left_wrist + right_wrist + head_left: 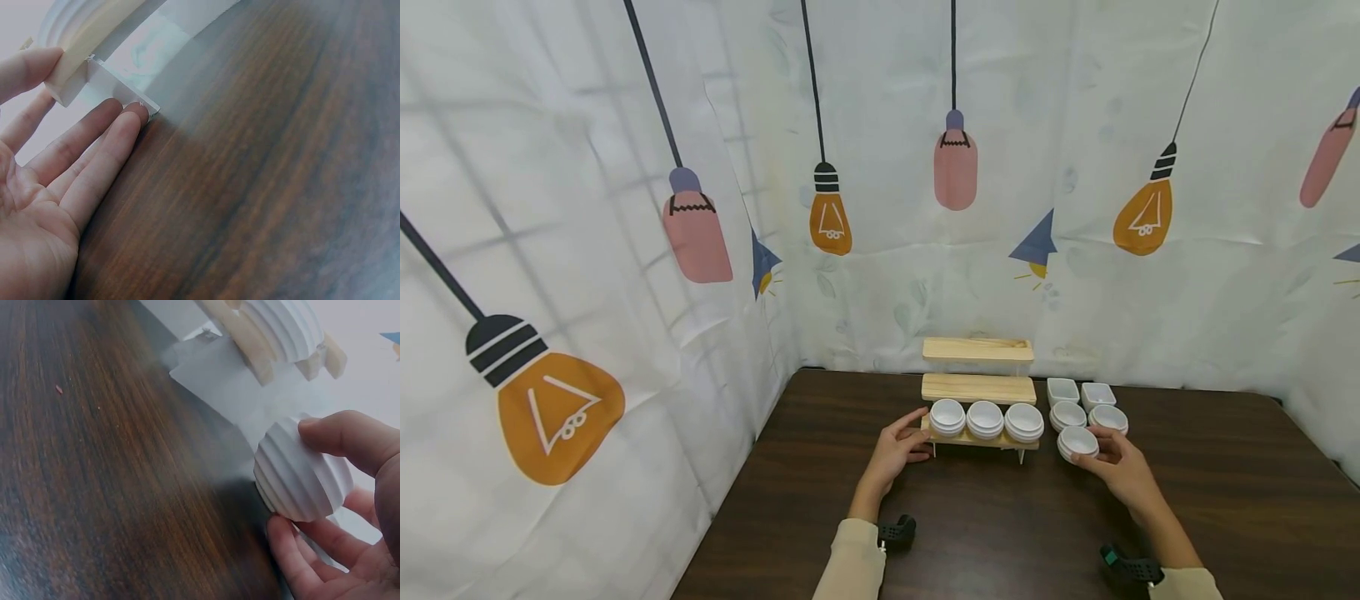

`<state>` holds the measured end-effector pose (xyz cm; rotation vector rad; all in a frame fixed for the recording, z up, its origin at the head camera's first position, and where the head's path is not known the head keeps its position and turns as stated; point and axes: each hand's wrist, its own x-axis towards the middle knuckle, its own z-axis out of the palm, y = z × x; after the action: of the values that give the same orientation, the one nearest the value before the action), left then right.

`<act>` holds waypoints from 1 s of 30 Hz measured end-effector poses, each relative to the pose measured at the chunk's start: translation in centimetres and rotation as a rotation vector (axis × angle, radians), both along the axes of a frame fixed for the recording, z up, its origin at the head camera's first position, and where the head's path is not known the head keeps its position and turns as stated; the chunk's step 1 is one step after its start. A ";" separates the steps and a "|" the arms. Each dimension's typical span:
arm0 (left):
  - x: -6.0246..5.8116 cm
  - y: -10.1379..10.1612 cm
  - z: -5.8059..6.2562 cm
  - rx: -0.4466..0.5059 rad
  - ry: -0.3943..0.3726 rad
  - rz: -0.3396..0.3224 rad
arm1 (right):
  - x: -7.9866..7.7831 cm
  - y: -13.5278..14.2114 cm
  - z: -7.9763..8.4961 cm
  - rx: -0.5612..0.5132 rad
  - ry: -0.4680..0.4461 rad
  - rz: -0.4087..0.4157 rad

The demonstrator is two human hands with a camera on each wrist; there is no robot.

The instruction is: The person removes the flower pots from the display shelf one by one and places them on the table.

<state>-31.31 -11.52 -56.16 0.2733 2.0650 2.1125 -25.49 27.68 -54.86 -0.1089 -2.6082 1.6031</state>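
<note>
A tiered stand with light wooden shelves (pixel 977 388) and clear supports stands near the back of the table. Three round white ribbed bowls, the left bowl (pixel 947 417) among them, sit in a row on its lowest shelf. My left hand (pixel 889 457) touches that shelf's left end, its fairly straight fingers (pixel 94 159) reaching to the clear support. Right of the stand, my right hand (pixel 1122 468) pinches another round white ribbed bowl (pixel 300 472) between thumb and fingers. Whether this bowl touches the table cannot be told.
Behind the held bowl are two more round bowls, one a right-hand bowl (pixel 1108 418), and two square white dishes, including a left dish (pixel 1063 390). Everything stands on a dark wood-grain table (pixel 985 533). A printed white curtain (pixel 880 300) hangs behind it.
</note>
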 end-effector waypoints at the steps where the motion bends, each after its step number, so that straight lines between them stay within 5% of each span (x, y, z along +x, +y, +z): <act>1: 0.0 0.0 0.0 0.000 -0.001 0.001 | -0.1 0.0 -0.1 0.000 -0.003 -0.004; 30: 0.1 0.0 0.0 -0.006 0.002 -0.006 | -0.2 0.5 -0.7 0.074 0.025 0.045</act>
<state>-31.26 -11.54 -56.18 0.2808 2.0686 2.1034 -25.67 28.14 -55.59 -0.0266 -2.6654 1.5095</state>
